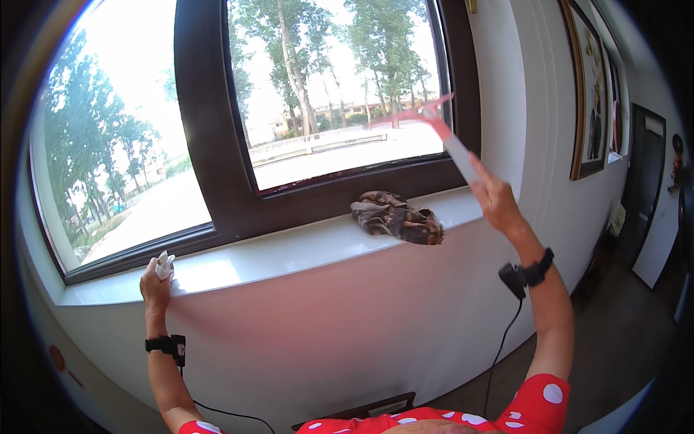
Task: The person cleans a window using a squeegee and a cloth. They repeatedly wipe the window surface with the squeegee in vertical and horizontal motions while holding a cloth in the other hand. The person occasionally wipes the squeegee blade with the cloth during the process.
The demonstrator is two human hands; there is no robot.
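Note:
My right hand (pixel 497 203) grips the white handle of a window squeegee (pixel 458 152). Its pink head, blurred, is in front of the lower right part of a glass pane (pixel 325 70); whether the blade touches the glass I cannot tell. At the left, my left hand (pixel 155 290) holds a crumpled white tissue or cloth (pixel 165 266) by the front edge of the white windowsill (pixel 260 263). A bunched brown and grey rag (pixel 398 218) lies on the sill below the pane, its near end hanging over the edge.
A dark window frame (pixel 200 108) divides this pane from a left one (pixel 124 179). Framed pictures (pixel 588 97) hang on the right wall, with a dark door (pixel 645 157) farther back. Cables (pixel 501 347) trail from the black wristbands (pixel 537 269). Below lies a dark low frame (pixel 374 409).

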